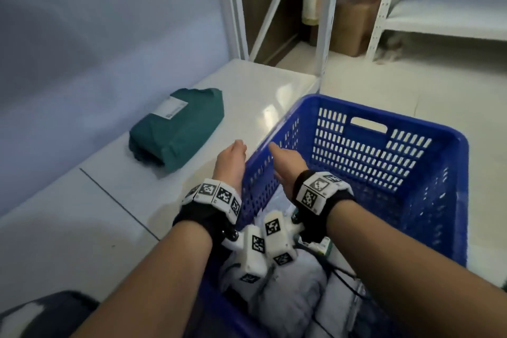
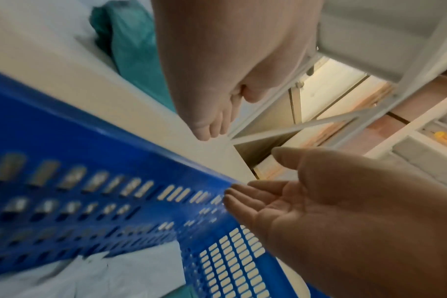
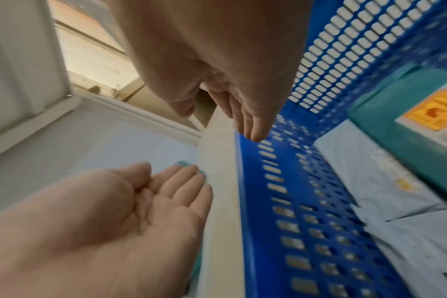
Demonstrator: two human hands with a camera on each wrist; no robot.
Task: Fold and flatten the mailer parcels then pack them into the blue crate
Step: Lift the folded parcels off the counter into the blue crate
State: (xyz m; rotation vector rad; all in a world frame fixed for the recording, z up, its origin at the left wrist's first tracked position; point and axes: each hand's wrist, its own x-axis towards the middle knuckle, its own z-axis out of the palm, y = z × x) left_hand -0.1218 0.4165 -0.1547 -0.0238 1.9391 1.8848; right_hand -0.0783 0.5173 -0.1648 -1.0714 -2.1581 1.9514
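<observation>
A green mailer parcel (image 1: 178, 126) with a white label lies on the white shelf top, left of the blue crate (image 1: 384, 115). My left hand (image 1: 233, 152) hovers open and empty over the shelf, between the green parcel (image 2: 130, 44) and the crate's left wall (image 2: 89, 161). My right hand (image 1: 282, 158) is also open and empty, above that wall's rim (image 3: 306, 201). Inside the crate lie white mailers (image 1: 288, 296) and a teal parcel (image 3: 408, 113) with an orange label. The two hands sit side by side, palms facing each other.
The white shelf top (image 1: 260, 85) runs back to white metal uprights (image 1: 236, 8). Behind them stands a brown cardboard box (image 1: 354, 25), and a second white rack (image 1: 439, 19) is at the far right. A dark object (image 1: 41, 315) sits at the bottom left.
</observation>
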